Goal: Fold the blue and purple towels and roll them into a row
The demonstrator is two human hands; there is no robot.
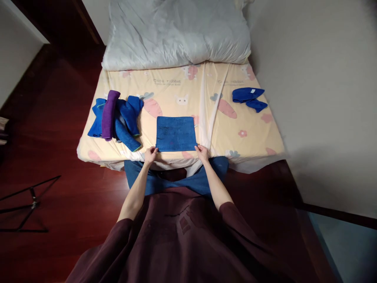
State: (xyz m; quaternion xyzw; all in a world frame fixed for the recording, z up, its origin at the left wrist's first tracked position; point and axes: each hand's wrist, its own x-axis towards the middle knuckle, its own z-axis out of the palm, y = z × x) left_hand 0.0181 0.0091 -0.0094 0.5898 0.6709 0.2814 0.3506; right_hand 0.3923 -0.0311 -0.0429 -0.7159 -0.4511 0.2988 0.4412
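Observation:
A blue cloth, roughly rectangular and with a few dark stains, lies flat on the bed near its front edge. My left hand pinches its near left corner. At the near right corner, my right hand grips the cloth between thumb and fingers. To the left is a loose pile of blue cloths, some with green edging. A purple cloth, narrow and folded or rolled, rests on top of that pile. Over on the right, a crumpled dark blue cloth with a small white label lies by itself.
The bed has a cream sheet printed with rabbits and carrots. A pale grey quilt is heaped at its far end. Sheer white fabric runs over the sheet. A black stand's legs are on the floor at left; a wall borders the right.

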